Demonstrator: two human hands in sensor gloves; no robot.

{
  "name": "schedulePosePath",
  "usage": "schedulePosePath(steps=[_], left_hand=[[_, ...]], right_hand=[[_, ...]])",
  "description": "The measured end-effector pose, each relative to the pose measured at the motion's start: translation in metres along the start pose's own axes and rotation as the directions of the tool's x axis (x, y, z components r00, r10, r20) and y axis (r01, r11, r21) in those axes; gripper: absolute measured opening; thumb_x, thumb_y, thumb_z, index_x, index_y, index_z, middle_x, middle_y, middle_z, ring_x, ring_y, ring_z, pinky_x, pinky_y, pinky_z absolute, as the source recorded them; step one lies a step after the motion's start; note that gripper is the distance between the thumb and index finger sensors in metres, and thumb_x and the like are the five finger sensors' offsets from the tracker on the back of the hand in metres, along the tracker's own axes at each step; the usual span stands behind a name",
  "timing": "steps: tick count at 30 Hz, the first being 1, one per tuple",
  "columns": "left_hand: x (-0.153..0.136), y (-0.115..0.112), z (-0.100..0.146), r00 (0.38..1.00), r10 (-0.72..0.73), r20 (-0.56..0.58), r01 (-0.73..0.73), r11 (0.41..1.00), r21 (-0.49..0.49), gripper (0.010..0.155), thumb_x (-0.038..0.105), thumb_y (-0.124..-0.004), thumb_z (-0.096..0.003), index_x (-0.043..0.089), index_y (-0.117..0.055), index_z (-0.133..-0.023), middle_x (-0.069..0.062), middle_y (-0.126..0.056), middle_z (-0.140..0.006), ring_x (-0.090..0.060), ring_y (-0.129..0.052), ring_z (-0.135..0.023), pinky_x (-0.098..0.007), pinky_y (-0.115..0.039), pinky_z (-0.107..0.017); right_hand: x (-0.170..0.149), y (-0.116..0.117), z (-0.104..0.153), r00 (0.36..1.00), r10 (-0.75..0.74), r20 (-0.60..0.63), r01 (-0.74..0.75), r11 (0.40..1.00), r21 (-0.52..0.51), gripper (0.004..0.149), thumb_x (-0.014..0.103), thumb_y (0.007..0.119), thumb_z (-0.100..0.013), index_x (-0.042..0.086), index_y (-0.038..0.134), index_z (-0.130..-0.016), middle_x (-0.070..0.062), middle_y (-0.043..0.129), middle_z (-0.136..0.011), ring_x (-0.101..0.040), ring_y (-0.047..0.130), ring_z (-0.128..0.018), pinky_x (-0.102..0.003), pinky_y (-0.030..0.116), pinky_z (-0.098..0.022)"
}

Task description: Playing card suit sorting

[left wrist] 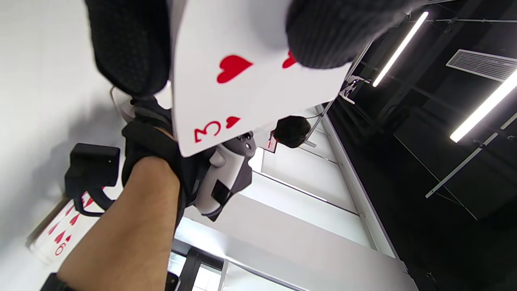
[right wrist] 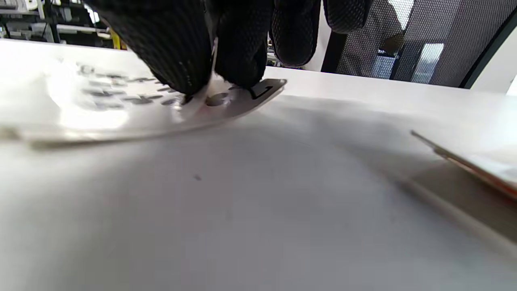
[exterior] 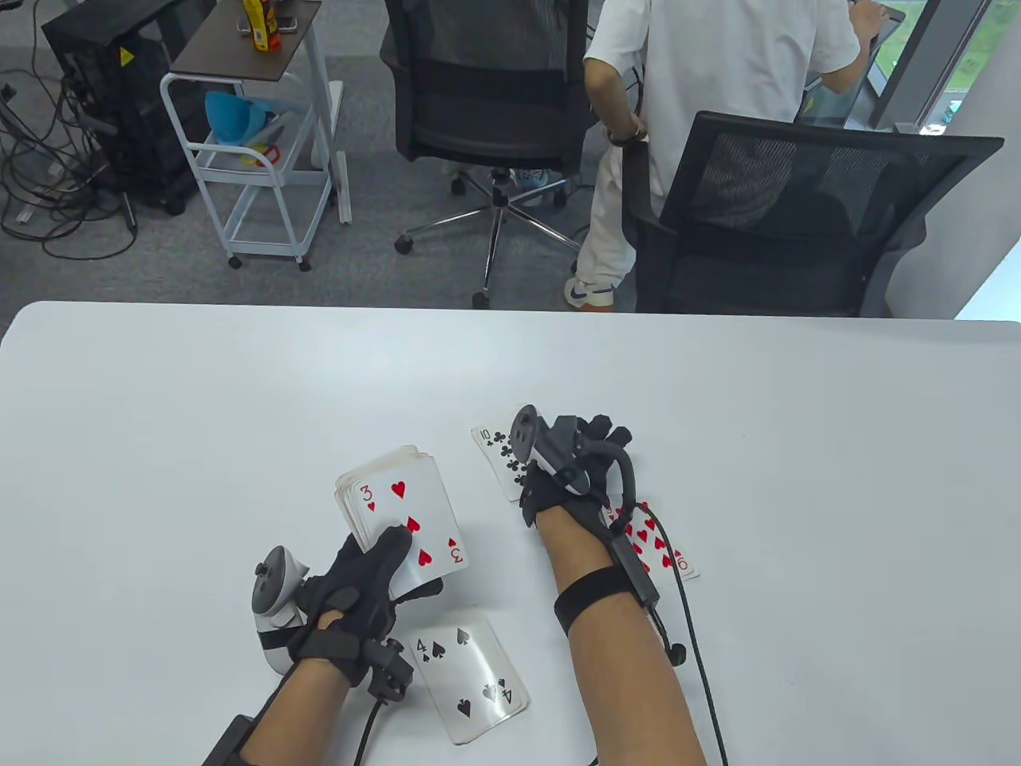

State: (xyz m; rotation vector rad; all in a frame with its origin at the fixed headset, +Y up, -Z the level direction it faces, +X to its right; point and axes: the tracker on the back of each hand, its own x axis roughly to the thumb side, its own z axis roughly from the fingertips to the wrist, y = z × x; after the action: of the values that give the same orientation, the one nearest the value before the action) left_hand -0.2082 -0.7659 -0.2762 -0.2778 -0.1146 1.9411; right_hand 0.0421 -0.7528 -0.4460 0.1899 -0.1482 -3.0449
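table view: left hand (exterior: 351, 590) held the deck (exterior: 391, 503) face up, thumb curled over the top card, 3 of hearts (exterior: 411, 519), other fingers wrapped underneath. 4 of spades (exterior: 471, 674) lay flat on the white worktop (exterior: 159, 415) just beside and below those fingers. right hand (exterior: 570, 463) was palm down, fingers bent onto the 10 of clubs (exterior: 498, 459), which lay on the worktop under and left of the fingertips. a red heart card (exterior: 662, 550) lay near the right wrist, partly under it, marked 9 or 6, cannot tell which.

left wrist view: thumb (left wrist: 323, 32) pressed on the 3 of hearts (left wrist: 242, 93), another finger (left wrist: 129, 44) gripped the edge beside it. right forearm and the red heart card (left wrist: 60, 230) showed below.

right wrist view: fingertips (right wrist: 177, 52) pinched the near corner of the 10 of clubs (right wrist: 121, 105), lifting that corner slightly off the worktop (right wrist: 242, 202). edge of another card (right wrist: 472, 161) lay well apart to the right of the fingers.
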Motion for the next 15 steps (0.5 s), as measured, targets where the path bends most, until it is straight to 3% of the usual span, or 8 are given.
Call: schedulePosePath(steps=[5, 11, 13, 15], left_hand=[[-0.002, -0.003, 0.0, 1.0, -0.007, -0.003, 0.007, 1.0, -0.007, 0.061, 0.048, -0.081, -0.058, 0.027, -0.052, -0.108, -0.001, -0.075, -0.105, -0.031, -0.089, -0.089, -0.042, -0.091, -0.054], [-0.004, -0.004, 0.0, 1.0, -0.015, -0.006, 0.015, 1.0, -0.004, 0.061, 0.048, -0.08, -0.058, 0.027, -0.053, -0.108, -0.001, -0.076, -0.104, -0.031, -0.089, -0.089, -0.042, -0.091, -0.054], [-0.004, -0.003, 0.0, 1.0, -0.023, -0.006, 0.023, 1.0, -0.001, 0.061, 0.048, -0.08, -0.058, 0.027, -0.053, -0.108, -0.001, -0.076, -0.104, -0.031, -0.089, -0.089, -0.042, -0.091, -0.054], [-0.004, -0.003, 0.0, 0.999, -0.039, -0.011, 0.039, 0.999, -0.002, 0.061, 0.048, -0.08, -0.058, 0.027, -0.053, -0.108, -0.001, -0.076, -0.104, -0.031, -0.089, -0.089, -0.042, -0.091, -0.054]], right_hand=[[-0.008, -0.019, 0.013, 0.996, 0.086, 0.01, -0.085, 0.991, -0.099, 0.048, 0.042, 0.088, -0.054, 0.008, 0.077, -0.085, -0.022, 0.061, -0.104, -0.053, 0.045, -0.101, -0.075, 0.031, -0.067], [-0.032, -0.054, 0.051, 0.991, -0.097, 0.092, 0.113, 0.975, -0.192, 0.044, 0.042, 0.083, -0.056, 0.008, 0.078, -0.084, -0.023, 0.06, -0.105, -0.054, 0.042, -0.102, -0.076, 0.03, -0.067], [-0.039, -0.062, 0.07, 0.951, -0.251, 0.178, 0.282, 0.944, -0.174, 0.044, 0.043, 0.081, -0.057, 0.008, 0.078, -0.085, -0.024, 0.058, -0.105, -0.054, 0.04, -0.101, -0.076, 0.03, -0.066], [-0.045, -0.066, 0.097, 0.801, -0.521, 0.295, 0.562, 0.824, -0.074, 0.047, 0.043, 0.079, -0.058, 0.007, 0.076, -0.089, -0.026, 0.054, -0.107, -0.055, 0.036, -0.102, -0.076, 0.029, -0.066]])
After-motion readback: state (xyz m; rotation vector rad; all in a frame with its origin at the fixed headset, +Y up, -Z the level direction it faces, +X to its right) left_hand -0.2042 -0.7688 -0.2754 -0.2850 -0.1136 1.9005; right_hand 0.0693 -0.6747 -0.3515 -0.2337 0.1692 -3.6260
